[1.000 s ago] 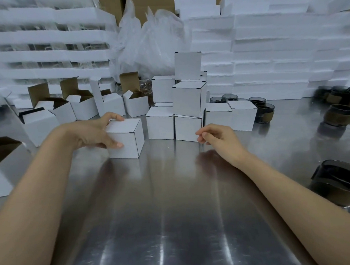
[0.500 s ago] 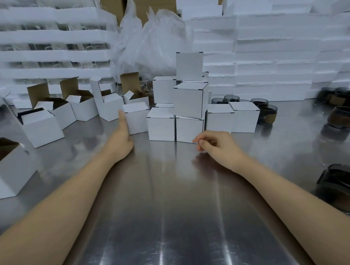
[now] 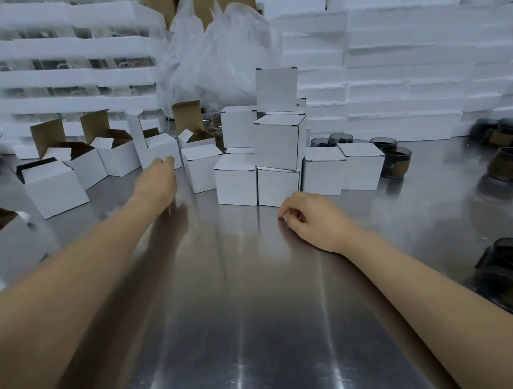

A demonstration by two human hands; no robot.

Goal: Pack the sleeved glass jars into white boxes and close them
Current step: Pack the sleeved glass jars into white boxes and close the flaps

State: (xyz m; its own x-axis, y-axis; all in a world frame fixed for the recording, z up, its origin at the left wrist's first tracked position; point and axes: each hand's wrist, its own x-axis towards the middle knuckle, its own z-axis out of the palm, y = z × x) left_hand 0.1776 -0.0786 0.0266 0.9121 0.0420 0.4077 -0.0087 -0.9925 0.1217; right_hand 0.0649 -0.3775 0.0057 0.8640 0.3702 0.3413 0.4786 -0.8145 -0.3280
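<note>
Several closed white boxes [image 3: 278, 142] stand stacked at the middle back of the steel table [image 3: 255, 313]. A closed white box [image 3: 202, 170] sits at the stack's left end. My left hand [image 3: 158, 181] reaches out, blurred, its fingertips at an open white box [image 3: 158, 150] just left of that closed box; it holds nothing. My right hand [image 3: 313, 218] rests on the table in front of the stack, fingers loosely curled and empty. Dark glass jars with brown sleeves stand at the right: one [image 3: 394, 161] beside the stack, one [image 3: 512, 276] at the near right edge.
A row of open white boxes [image 3: 113, 154] with brown insides lines the left back, and one [image 3: 1, 234] lies at the far left. White foam trays [image 3: 391, 68] are piled along the back wall, with a clear plastic bag [image 3: 215, 53] between them. More sleeved jars [image 3: 509, 166] stand far right.
My left hand pushed the closed box back to the stack's left end, let go of it, and moved left toward the open boxes. My right hand stayed put.
</note>
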